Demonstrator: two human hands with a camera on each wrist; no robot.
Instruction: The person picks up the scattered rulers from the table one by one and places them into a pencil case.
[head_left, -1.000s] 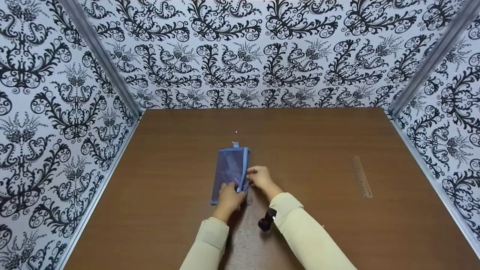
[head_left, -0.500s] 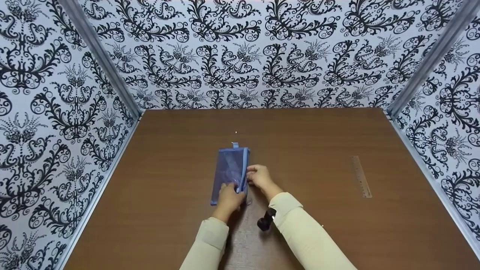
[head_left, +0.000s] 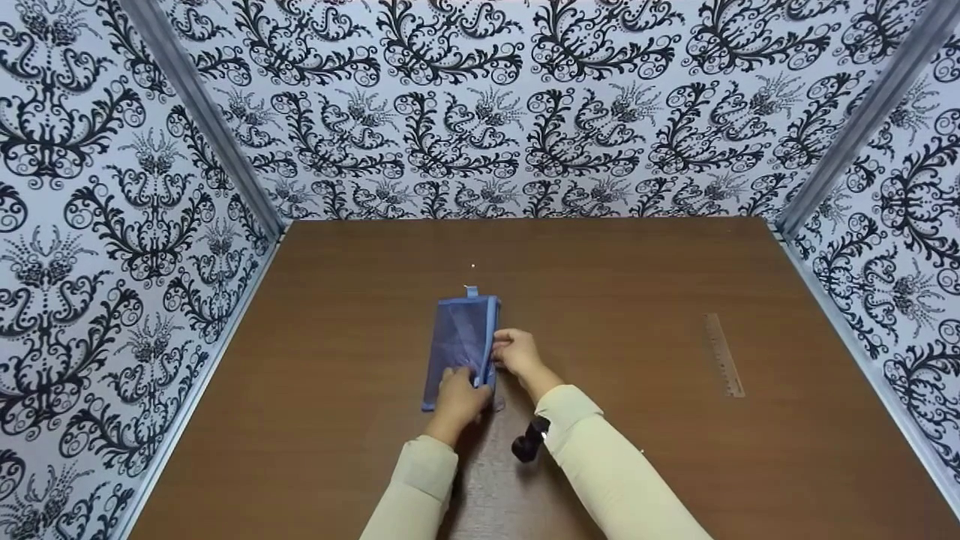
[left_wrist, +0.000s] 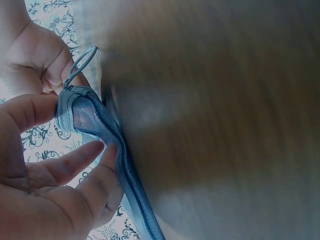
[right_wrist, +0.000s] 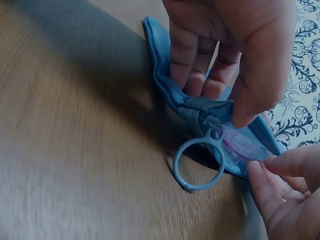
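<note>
A blue mesh zipper pouch (head_left: 457, 330) lies lengthwise on the table, its zipped side facing right. At the near end my left hand (head_left: 457, 394) holds the pouch; in the right wrist view its fingers (right_wrist: 215, 75) lie along one lip and its thumb is by the zipper slider. A round pull ring (right_wrist: 220, 170) hangs from that slider. Further along the same side, my right hand (head_left: 517, 352) pinches the other lip with thumb and forefinger (right_wrist: 257, 172). Between the parted lips shows clear plastic (right_wrist: 240, 142) with pink marks.
A clear ruler (head_left: 724, 356) lies on the brown table (head_left: 600, 285) to the right. A black wrist camera (head_left: 531, 441) hangs by the right cuff. Patterned walls (head_left: 480, 112) stand behind and at both sides, with a small white speck (head_left: 472, 265) beyond the pouch.
Both hands keep nearly the same place on the pouch. The right hand and forearm have shifted very slightly; the pouch and ruler stay put.
</note>
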